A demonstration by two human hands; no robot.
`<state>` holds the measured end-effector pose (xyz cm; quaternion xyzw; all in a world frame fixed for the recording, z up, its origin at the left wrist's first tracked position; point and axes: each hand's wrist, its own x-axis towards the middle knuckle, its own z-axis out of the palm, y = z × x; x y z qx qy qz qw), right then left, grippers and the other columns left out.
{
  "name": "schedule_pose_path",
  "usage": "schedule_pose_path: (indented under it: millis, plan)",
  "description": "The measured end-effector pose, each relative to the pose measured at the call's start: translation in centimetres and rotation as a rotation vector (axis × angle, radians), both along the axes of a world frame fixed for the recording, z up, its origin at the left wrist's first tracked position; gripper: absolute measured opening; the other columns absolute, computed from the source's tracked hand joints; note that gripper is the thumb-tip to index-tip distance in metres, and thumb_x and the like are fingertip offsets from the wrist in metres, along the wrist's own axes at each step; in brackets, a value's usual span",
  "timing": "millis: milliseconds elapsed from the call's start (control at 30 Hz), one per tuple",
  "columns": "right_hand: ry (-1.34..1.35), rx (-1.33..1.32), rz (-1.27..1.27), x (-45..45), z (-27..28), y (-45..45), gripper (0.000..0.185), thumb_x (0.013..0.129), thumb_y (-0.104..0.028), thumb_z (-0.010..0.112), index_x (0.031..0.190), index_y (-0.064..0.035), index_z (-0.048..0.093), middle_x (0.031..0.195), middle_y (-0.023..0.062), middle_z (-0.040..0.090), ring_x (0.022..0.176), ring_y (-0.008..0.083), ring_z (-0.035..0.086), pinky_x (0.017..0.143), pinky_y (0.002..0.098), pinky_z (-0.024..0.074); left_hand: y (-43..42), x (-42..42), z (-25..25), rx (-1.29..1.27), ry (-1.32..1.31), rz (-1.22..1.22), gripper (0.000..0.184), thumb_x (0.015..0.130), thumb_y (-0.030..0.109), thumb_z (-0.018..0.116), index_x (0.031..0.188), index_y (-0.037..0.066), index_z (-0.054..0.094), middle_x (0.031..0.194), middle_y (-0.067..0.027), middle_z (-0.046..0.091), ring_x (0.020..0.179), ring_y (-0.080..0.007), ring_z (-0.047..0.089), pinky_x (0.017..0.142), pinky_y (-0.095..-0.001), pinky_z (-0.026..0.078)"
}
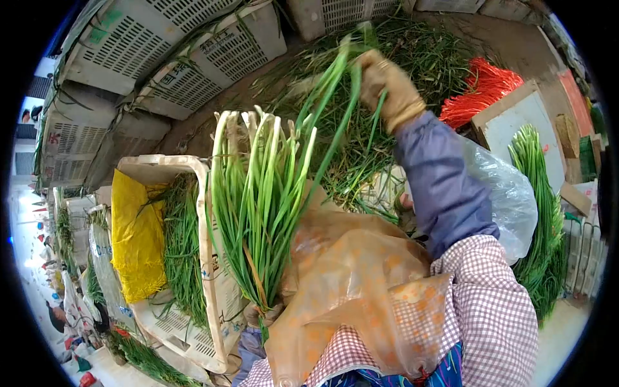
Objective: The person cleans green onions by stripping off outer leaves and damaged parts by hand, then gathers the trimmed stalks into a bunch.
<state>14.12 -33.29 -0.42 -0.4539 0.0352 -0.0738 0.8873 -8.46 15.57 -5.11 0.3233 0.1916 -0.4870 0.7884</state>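
While I can only go by the head view, here's what I'm seeing: the left hand (pixel 263 316), low by the lap, is mostly hidden, but looks closed around the leafy end of one fat bunch of green stalks (pixel 258 193). Gripping it there probably lets the pale ends fan out free, where they're easy to see and reach. The right hand (pixel 390 87), up and gloved, is curled pretty tight around a few loose strands (pixel 335 74), too blurry to count. So the bunch sits between the person's left side and the lap, just beside one pale crate (pixel 205 213), handy for that arm I guess. That crate has one yellow sack (pixel 135 238) draped inside, likely as a liner, plus more greens (pixel 184 248). One see-through apron (pixel 361 271) covers the lap, presumably against the wet. Other side: one heap of red strips (pixel 483 90) in easy reach of the right arm, one clear plastic bag (pixel 503 193), one long bundle (pixel 541 226) laid apart. Behind, one big messy pile (pixel 412 48) on the floor and at least four stacked crates (pixel 122 39). Individual stalks? No chance, too many.
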Motion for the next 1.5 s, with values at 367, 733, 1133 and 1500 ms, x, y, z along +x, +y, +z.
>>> schedule_pose_path:
  millis: [367,733,1133,1500]
  plan:
    - [0.259,0.045,0.533,0.4,0.1,6.8,0.044,0.083,-0.035,0.064,0.114,-0.0075,0.051,0.092,0.0070,0.058,0.048,0.0077,0.045,0.037,0.0212,0.0321,-0.1,0.2,-0.6,-0.014,0.003,0.001,0.045,0.075,0.015,0.064,0.113,-0.004,0.048,0.073,-0.0178,0.054,0.045,-0.0163,0.045,0.039,-0.0273,0.036]
    - [-0.011,-1.942,-0.222,2.5,-1.2,0.5,0.022,0.080,-0.021,0.066,0.098,-0.0088,0.064,0.081,0.0048,0.065,0.073,0.0132,0.058,0.066,0.0258,0.0483,-0.2,0.6,0.1,-0.045,-0.019,0.021,0.046,0.076,0.015,0.064,0.114,-0.004,0.048,0.074,-0.0191,0.054,0.045,-0.0166,0.045,0.039,-0.0272,0.036]
    - [0.393,-0.437,0.437,-3.3,6.7,12.6,0.012,0.084,-0.014,0.063,0.089,-0.0032,0.064,0.064,-0.0002,0.058,0.045,0.0047,0.046,0.037,0.0201,0.0340,-3.0,0.6,3.4,0.132,-0.190,0.056,0.054,0.076,0.014,0.066,0.121,-0.004,0.043,0.077,-0.0171,0.056,0.047,-0.0153,0.045,0.040,-0.0257,0.035]
    - [0.275,-0.110,0.288,-3.1,4.4,8.7,0.011,0.086,-0.011,0.058,0.089,-0.0011,0.061,0.056,-0.0008,0.054,0.038,0.0063,0.045,0.035,0.0229,0.0411,2.2,-3.1,-8.9,0.176,-0.333,-0.194,0.044,0.078,0.029,0.068,0.110,0.000,0.058,0.098,-0.0077,0.063,0.079,-0.0179,0.060,0.066,-0.0313,0.051]
